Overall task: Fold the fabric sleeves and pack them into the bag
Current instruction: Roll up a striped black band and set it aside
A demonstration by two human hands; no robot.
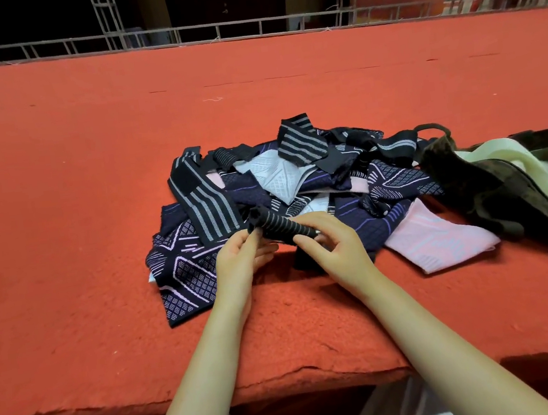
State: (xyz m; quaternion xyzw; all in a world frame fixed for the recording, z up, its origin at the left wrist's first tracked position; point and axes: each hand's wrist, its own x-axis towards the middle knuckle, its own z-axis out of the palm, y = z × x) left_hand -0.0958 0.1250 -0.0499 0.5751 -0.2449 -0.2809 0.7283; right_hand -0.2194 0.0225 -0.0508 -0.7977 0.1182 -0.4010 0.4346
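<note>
Currently, both the left hand [237,256] and right hand [329,245] pinch the striped sleeve [278,229], held above the pile [297,183]. Being soft, light and limp, it probably unrolls easily; grip both ends. Bag [491,187] lies right.

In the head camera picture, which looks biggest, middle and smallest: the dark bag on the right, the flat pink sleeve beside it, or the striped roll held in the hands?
Largest to smallest as they appear:
1. dark bag, partly cut off by the frame edge
2. pink sleeve
3. striped roll, partly covered by the left hand and right hand
</note>
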